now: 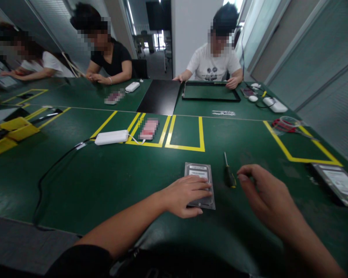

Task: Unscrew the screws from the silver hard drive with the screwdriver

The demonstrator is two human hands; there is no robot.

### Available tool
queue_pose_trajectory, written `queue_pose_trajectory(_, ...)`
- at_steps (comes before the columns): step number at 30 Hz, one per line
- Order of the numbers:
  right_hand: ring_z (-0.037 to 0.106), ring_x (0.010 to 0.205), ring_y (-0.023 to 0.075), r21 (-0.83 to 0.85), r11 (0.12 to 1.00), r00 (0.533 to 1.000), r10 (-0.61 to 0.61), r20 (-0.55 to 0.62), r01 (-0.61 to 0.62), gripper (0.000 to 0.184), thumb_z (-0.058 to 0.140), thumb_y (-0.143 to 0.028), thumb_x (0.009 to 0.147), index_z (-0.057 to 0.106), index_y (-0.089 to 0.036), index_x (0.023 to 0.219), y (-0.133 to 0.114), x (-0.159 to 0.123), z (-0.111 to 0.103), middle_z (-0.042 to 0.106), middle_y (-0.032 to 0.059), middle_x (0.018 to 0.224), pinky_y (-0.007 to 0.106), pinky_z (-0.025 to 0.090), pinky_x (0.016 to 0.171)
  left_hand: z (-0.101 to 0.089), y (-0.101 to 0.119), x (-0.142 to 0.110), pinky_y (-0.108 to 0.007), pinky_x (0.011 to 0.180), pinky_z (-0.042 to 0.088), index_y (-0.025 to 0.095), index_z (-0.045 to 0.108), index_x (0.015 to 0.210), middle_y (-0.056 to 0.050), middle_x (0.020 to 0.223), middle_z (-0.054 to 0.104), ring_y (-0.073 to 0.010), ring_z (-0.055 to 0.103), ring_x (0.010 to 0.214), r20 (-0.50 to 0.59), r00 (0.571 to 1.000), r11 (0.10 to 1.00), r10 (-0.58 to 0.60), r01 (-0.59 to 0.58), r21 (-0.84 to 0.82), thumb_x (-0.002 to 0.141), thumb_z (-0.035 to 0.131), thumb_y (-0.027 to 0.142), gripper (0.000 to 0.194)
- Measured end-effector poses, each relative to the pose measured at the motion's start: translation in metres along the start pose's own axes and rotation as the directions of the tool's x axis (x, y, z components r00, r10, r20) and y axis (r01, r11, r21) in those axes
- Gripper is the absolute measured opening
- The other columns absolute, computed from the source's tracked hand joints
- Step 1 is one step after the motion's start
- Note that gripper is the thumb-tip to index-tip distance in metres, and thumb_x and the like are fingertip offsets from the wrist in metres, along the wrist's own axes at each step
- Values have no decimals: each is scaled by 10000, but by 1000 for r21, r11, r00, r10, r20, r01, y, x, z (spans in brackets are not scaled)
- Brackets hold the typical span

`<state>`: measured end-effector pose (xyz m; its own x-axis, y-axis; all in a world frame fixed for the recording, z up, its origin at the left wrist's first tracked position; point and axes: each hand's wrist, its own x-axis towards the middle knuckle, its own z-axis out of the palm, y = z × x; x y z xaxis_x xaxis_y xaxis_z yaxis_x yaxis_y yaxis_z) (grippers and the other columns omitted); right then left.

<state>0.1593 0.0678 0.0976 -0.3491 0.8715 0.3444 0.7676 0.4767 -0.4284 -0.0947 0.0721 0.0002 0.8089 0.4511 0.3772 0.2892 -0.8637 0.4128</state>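
Observation:
My left hand [188,195] lies palm down across a hard drive [199,168], with its fingers stretched out over the label. The drive rests flat on the green table, its near part largely covered by the hand. Right of it lies a screwdriver [227,175] with a dark handle, yellow at the end, its shaft pointing away from me. My right hand [263,193] hovers just right of the handle, apart from it. Its thumb and forefinger are pinched together; whether anything small sits between them is hidden.
Another hard drive [339,185] lies at the right. A white power bank [111,137] is cabled to a phone [149,129]. Yellow bins [19,129] stand left. Across the table, a person handles a black frame [211,99] beside a dark panel [159,96].

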Motion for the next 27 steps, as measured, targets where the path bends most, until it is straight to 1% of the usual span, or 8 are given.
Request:
queue_pose_trajectory(2, 556, 732, 163, 104, 995, 998, -13, 60, 6, 169, 424, -318, 969, 547, -208, 931, -5, 1, 18, 601, 40, 828, 284, 425, 669, 1, 2, 2, -470, 1136, 383, 124, 551, 1296, -157, 1349, 597, -280, 520, 1293, -48, 999, 1000, 7, -8, -10, 860, 571, 429, 533)
queue_pose_trajectory(5, 545, 724, 156, 286, 958, 998, 7, 56, -23, 165, 435, -307, 972, 555, -210, 913, -2, 1, 48, 593, 32, 809, 280, 426, 662, 4, 5, 5, -438, 1022, 466, 134, 613, 1143, -132, 1134, 682, -252, 610, 1123, -157, 985, 998, -66, 65, -11, 884, 566, 388, 365)
queue_pose_trajectory(8, 533, 708, 142, 487, 870, 997, 61, 53, -79, 181, 446, -316, 975, 548, -202, 879, 2, -2, 74, 573, 15, 779, 263, 424, 643, 8, 5, 5, -394, 869, 501, 161, 632, 942, -79, 899, 686, -208, 633, 891, -261, 951, 985, -166, 172, 0, 900, 559, 333, 192)
queue_pose_trajectory(11, 517, 696, 135, 545, 834, 995, 54, 83, -91, 188, 453, -306, 974, 544, -195, 852, 1, -8, 89, 558, 8, 764, 258, 414, 642, 12, 4, 5, -368, 797, 488, 174, 624, 860, -56, 825, 672, -191, 613, 822, -356, 915, 977, -189, 211, 25, 905, 558, 281, 133)
queue_pose_trajectory(15, 533, 756, 138, 545, 837, 994, -4, 110, -57, 157, 462, -263, 968, 547, -192, 857, -3, -15, 97, 572, 16, 808, 264, 414, 704, 14, 4, 7, -349, 766, 492, 174, 639, 880, -47, 818, 692, -179, 615, 804, -476, 867, 980, -146, 194, 52, 901, 591, 236, 81)
queue_pose_trajectory(19, 532, 781, 139, 564, 824, 994, -1, 108, -60, 148, 463, -258, 971, 549, -191, 870, -4, -17, 96, 567, 17, 829, 266, 411, 723, 12, 7, 8, -330, 740, 511, 168, 661, 937, -49, 844, 718, -171, 637, 785, -561, 822, 980, -100, 179, 87, 883, 651, 233, 85)
queue_pose_trajectory(24, 505, 735, 135, 589, 805, 996, 22, 88, -70, 176, 494, -281, 957, 563, -187, 825, -3, -17, 93, 535, 13, 793, 266, 392, 670, 8, 10, 9, -303, 724, 520, 185, 691, 966, -36, 883, 756, -154, 692, 798, -536, 844, 969, -20, 149, 199, 901, 631, 206, 91)
queue_pose_trajectory(27, 504, 729, 136, 620, 778, 993, 45, 105, -101, 195, 505, -305, 954, 572, -186, 814, -3, -17, 93, 538, 14, 785, 268, 400, 667, 7, 10, 9, -280, 692, 527, 184, 687, 1020, -35, 915, 771, -145, 719, 805, -552, 832, 962, 57, 102, 252, 905, 623, 186, 132)
